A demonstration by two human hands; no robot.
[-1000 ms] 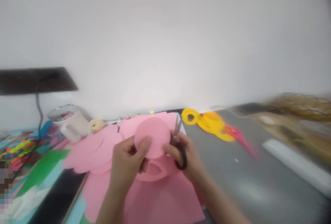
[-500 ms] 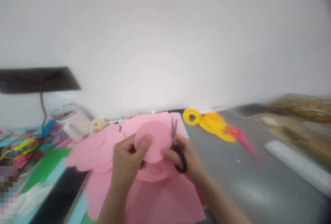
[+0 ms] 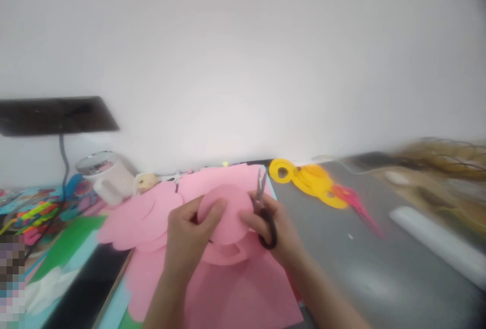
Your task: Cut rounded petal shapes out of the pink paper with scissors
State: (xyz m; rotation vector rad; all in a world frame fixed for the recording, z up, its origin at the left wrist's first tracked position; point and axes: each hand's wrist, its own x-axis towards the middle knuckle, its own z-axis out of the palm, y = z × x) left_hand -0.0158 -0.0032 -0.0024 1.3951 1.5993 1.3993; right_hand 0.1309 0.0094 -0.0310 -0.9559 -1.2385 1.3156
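A pink paper disc [image 3: 231, 222] is pinched in my left hand [image 3: 192, 225], thumb on its face. Black-handled scissors [image 3: 268, 230] are in my right hand [image 3: 279, 228], blades up and slightly apart, and that hand's thumb rests at the disc's right edge. Below the disc lies a curved pink paper piece [image 3: 224, 256] with an opening in it. Pink sheets [image 3: 243, 298] are spread beneath both hands, and cut pink shapes [image 3: 140, 217] with rounded edges lie to the left.
Yellow paper rings [image 3: 313, 179] and pink scissors [image 3: 359, 205] are on the grey table [image 3: 341, 278] at the right, near a white roll [image 3: 436, 243]. A white mug [image 3: 114, 182] and colourful small items stand at the left. A dark panel [image 3: 56, 115] hangs above.
The disc has dropped slightly and tilted between my hands. The scissors have shifted a little to the right, with their blades turned slightly.
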